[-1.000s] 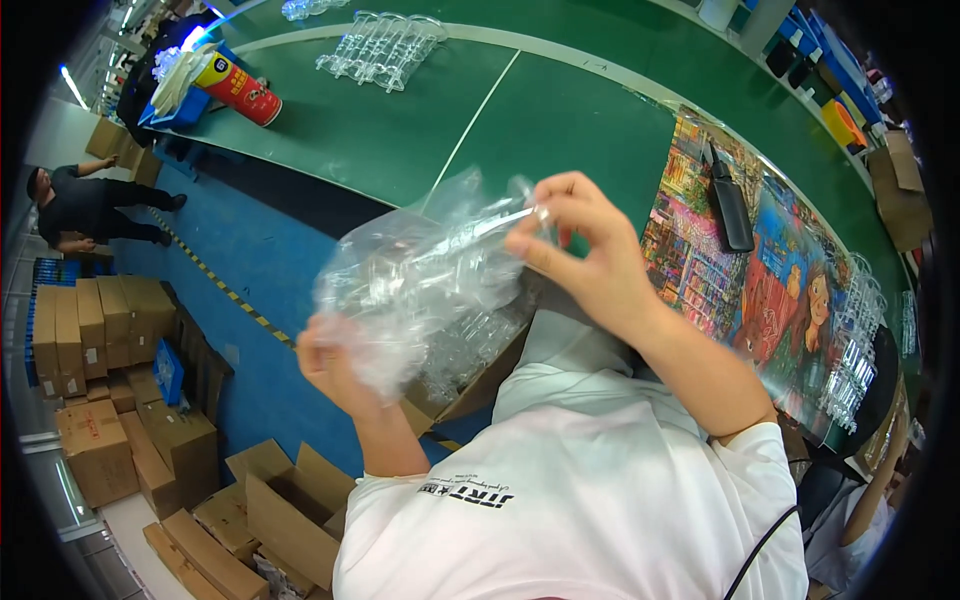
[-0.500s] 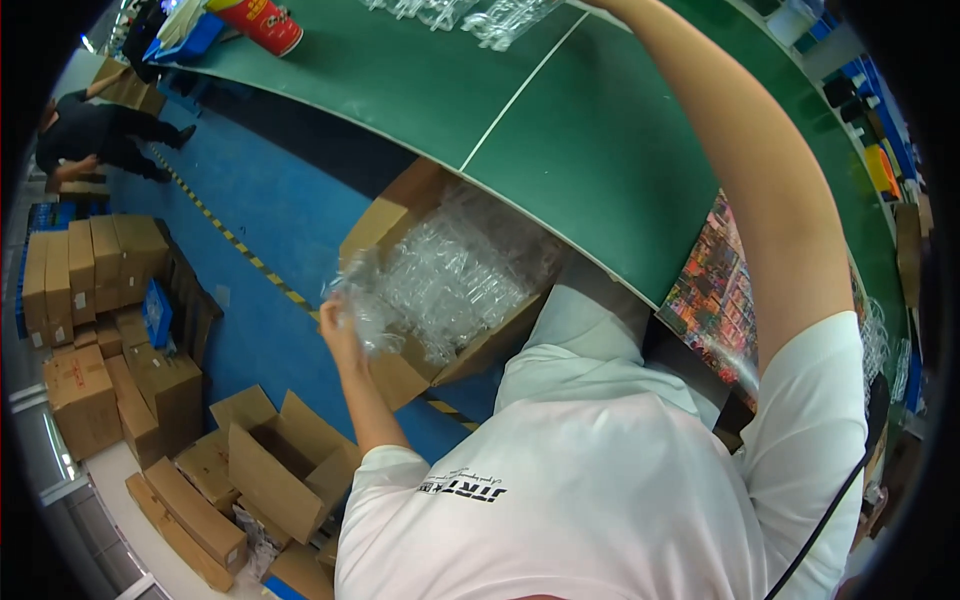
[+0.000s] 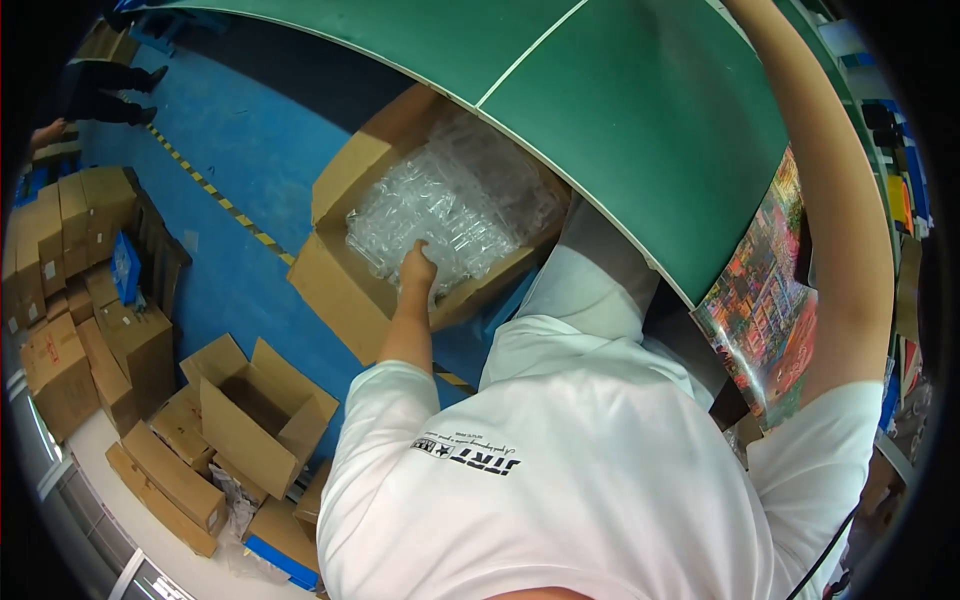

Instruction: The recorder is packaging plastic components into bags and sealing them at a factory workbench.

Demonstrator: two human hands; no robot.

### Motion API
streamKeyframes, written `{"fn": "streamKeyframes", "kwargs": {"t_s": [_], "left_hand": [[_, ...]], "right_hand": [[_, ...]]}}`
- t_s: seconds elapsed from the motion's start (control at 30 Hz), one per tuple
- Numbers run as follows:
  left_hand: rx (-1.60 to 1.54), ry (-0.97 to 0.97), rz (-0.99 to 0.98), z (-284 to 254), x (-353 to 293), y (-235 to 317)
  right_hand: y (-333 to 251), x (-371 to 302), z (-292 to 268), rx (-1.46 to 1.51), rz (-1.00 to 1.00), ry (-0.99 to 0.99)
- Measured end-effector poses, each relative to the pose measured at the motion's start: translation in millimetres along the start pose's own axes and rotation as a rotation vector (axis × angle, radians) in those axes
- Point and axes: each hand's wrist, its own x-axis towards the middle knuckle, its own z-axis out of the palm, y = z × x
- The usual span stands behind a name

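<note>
Against the clear plastic pieces point(image 3: 450, 205) in an open cardboard box point(image 3: 345, 290), my left hand point(image 3: 417, 268) has its fingers curled. What lies in its grip cannot be made out among the transparent plastic. The box sits beside the near edge of a green table point(image 3: 640, 130), at its left. My right arm stretches up over the table's right part, and its hand is beyond the upper edge of the picture.
A colourful printed sheet point(image 3: 755, 300) lies at the table's near right. Stacked cartons point(image 3: 70, 235) stand at far left. An open carton point(image 3: 260, 410) is at lower left. Yellow-black tape point(image 3: 215, 190) crosses the blue floor. Another person's legs point(image 3: 110, 92) show at upper left.
My left hand has moved from the box's left side, where it held clear plastic, right onto the pile. My right hand has left the view. The view has shifted, hiding the red cup.
</note>
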Motion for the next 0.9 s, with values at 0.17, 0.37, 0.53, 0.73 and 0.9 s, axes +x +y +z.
{"fn": "streamKeyframes", "kwargs": {"t_s": [0.17, 0.37, 0.53, 0.73, 0.9], "left_hand": [[-0.169, 0.253, 0.011, 65.0, 55.0, -12.1], [-0.817, 0.285, -0.413, 112.4, 119.4, -7.0], [-0.503, 0.336, -0.295, 74.5, 98.2, -4.5], [-0.405, 0.519, 0.084, -45.9, 8.2, 64.4], [-0.462, 0.363, 0.615, -203.6, -112.9, 146.3]], "right_hand": [[-99.4, -143.9, -78.1, 0.076, 0.164, -0.215], [-138.4, -261.0, -121.7, 0.255, 0.333, -0.073], [-125.7, -295.3, -100.6, 0.415, 0.544, 0.060], [-143.7, -280.9, -78.3, 0.564, 0.456, -0.075], [-185.0, -260.7, -36.6, 0.673, 0.335, -0.483]]}}
